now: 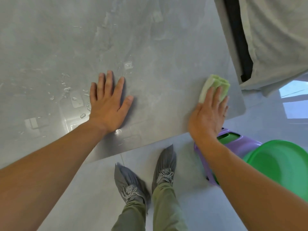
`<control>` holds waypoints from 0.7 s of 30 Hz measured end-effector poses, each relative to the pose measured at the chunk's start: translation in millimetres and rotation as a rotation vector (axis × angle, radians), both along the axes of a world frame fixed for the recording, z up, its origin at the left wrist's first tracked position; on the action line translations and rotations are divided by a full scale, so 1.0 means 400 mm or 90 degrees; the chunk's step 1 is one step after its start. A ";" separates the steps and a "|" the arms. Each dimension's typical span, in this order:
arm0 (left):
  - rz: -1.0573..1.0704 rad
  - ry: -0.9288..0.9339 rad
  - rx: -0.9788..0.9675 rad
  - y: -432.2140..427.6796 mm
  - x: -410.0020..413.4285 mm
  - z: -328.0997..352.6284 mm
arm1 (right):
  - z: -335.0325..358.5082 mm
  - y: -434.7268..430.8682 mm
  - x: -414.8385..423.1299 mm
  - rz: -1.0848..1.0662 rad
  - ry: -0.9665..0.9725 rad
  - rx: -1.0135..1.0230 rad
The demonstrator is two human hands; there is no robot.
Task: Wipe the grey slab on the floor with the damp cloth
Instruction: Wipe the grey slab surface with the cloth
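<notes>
The grey slab [158, 67] fills the upper left and middle of the view, with water drops and wet streaks on its left half. My left hand [108, 104] lies flat on it, fingers spread, holding nothing. My right hand [209, 115] presses flat on a folded light-green cloth [215, 85] near the slab's right corner; the fingers cover the cloth's near part.
A green basin [281, 165] rests on a purple stool [233, 144] at the lower right, just off the slab's near edge. My two feet [146, 177] in grey shoe covers stand on the pale floor. A grey fabric piece with a black strip [266, 39] lies at the upper right.
</notes>
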State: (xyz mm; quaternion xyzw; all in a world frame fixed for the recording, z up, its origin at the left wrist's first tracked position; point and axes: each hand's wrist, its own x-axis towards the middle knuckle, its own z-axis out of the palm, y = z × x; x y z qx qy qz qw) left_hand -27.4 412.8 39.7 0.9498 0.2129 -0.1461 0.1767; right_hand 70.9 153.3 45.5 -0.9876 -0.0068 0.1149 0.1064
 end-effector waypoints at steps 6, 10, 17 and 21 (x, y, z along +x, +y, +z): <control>-0.018 0.013 0.009 0.005 0.001 0.000 | -0.012 -0.033 0.006 0.211 0.006 -0.027; -0.007 0.008 -0.007 0.005 0.002 0.004 | -0.005 0.065 0.093 -0.105 0.019 0.002; 0.023 -0.098 0.006 0.085 0.033 0.044 | -0.013 0.234 -0.096 0.454 0.012 0.005; 0.036 0.003 0.073 0.175 0.044 0.005 | -0.026 0.300 0.101 0.389 -0.026 -0.006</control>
